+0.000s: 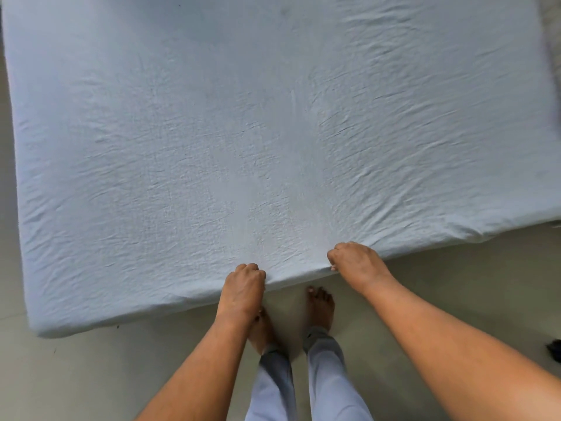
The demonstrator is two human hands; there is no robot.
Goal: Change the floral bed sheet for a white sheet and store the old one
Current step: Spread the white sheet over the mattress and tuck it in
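Both your left hand and right hand grip the near edge of the white sheet. Pull evenly toward yourself, then tuck it under the bed.

Only one view exists, a wide-angle camera on the person's head. It faces almost straight down and slightly forward, close above the near edge of the white sheet, which fills most of the frame. The floor and the feet lie directly below.
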